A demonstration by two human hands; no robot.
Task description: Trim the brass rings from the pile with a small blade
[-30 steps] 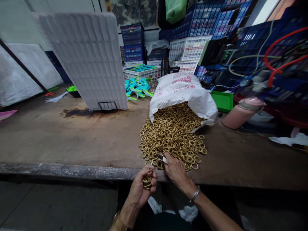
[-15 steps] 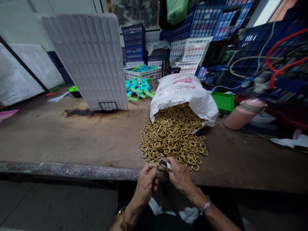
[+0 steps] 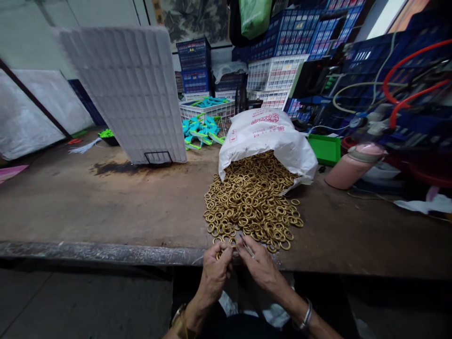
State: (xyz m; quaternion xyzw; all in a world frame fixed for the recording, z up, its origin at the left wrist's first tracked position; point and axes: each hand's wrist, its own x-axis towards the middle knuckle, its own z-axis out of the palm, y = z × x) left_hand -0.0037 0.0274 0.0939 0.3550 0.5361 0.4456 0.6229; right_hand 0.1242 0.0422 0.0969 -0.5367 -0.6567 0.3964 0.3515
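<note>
At the table's front edge, my left hand (image 3: 216, 269) is closed with fingertips pinched on a gold ring (image 3: 219, 254), mostly covered by the fingers. My right hand (image 3: 260, 266) is closed around a small knife (image 3: 248, 246); only its dark tip and a bit of its pale handle show. The two hands nearly meet, fingertip to fingertip. Just beyond them a heap of gold rings (image 3: 247, 202) spills from the mouth of a white woven sack (image 3: 264, 129) with red print, lying on its side.
The brown table (image 3: 106, 202) has a worn front edge. A white ribbed panel (image 3: 123, 94) stands at left in a wire holder. Turquoise and green pieces (image 3: 201, 129) lie behind. At right are a green tray (image 3: 325, 149) and a pink bottle (image 3: 355, 165). Stacked crates (image 3: 275, 73) fill the back.
My right hand has moved left and turned, bringing the knife against the fingers of my left hand. The left hand has shifted slightly, and a gold ring now shows in it.
</note>
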